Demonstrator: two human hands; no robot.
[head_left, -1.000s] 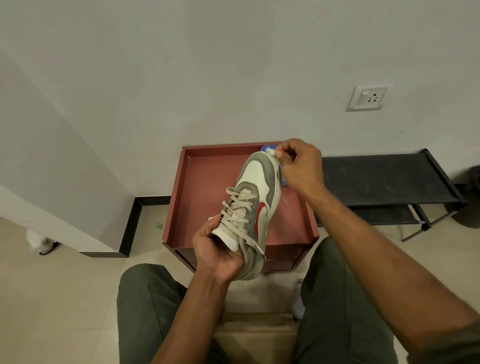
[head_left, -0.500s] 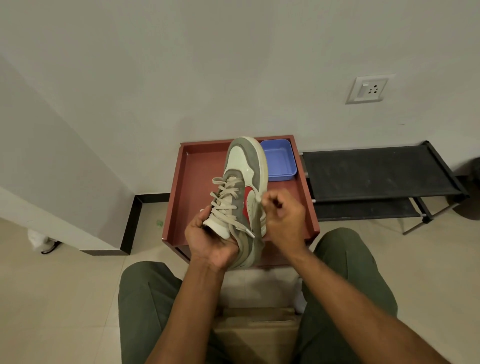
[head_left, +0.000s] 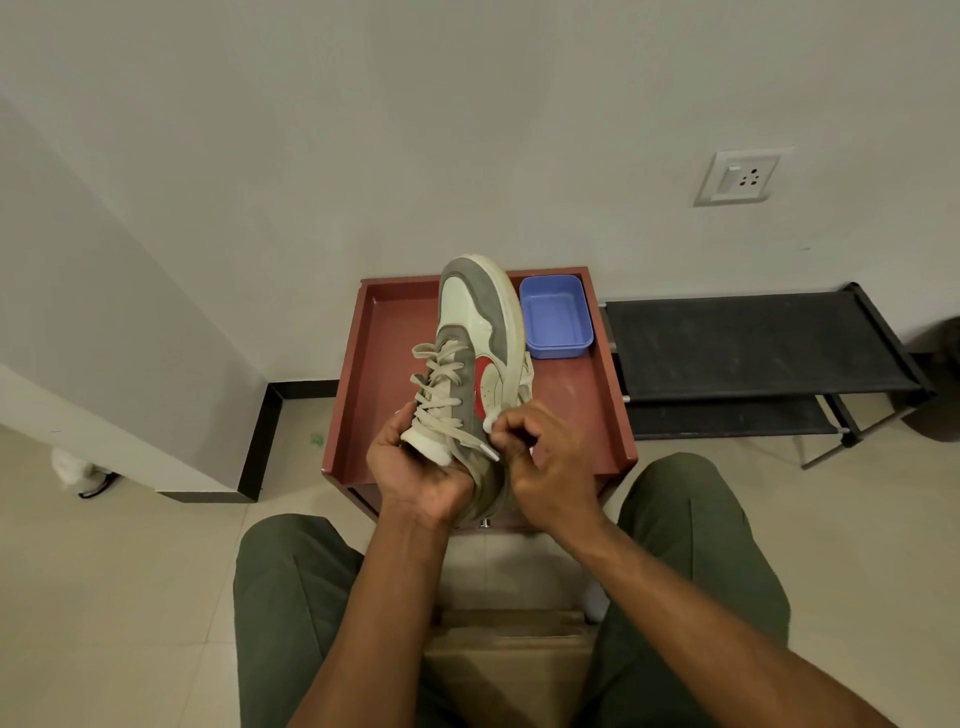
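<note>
I hold a white and grey sneaker (head_left: 470, 317) with a red mark and beige laces, toe pointing away, above a red-brown tray table (head_left: 382, 374). My left hand (head_left: 415, 478) grips its heel end from below, with the thumb at the shoe's opening. My right hand (head_left: 545, 467) pinches a small white wad (head_left: 489, 426) against the shoe's right side near the heel. I cannot tell what the wad is made of.
A blue plastic tub (head_left: 557, 322) sits in the table's far right corner. A black two-tier rack (head_left: 737, 343) stands to the right against the wall. A tan box (head_left: 509, 654) lies on the floor between my knees. A wall socket (head_left: 740, 176) is above the rack.
My right hand moved with the white wad from the sneaker's toe back along its right side to the heel area. The shoe was lifted slightly, uncovering the blue tub.
</note>
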